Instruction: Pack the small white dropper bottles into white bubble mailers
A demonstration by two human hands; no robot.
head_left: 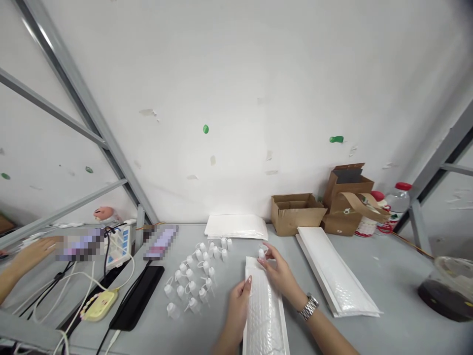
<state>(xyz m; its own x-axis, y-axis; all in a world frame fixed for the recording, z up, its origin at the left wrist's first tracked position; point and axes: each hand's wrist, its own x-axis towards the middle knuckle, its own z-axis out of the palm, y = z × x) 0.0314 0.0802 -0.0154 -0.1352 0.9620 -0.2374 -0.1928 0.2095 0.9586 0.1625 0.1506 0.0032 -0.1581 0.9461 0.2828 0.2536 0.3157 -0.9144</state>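
Observation:
My left hand [236,308] grips the left edge of a white bubble mailer [264,315], with the thumb on its top face. Between the thumb and fingers of my right hand [279,273] is a small white plastic bottle [262,253], held at the mailer's far end. A metal-band watch sits on my right wrist. Several more of these small bottles, with looped cap straps, stand left of the mailer, one of them a nearer bottle [172,310]. To the right of my right hand lies a stack of white bubble mailers [336,271].
White flat mailers [236,227] lie by the wall, beside an open cardboard box [297,214] and a brown paper bag [343,209]. A plastic tub of dark liquid [449,291] stands at right. Left are a black power bank [138,298], cables, a power strip [120,246] and another person's hand [35,254].

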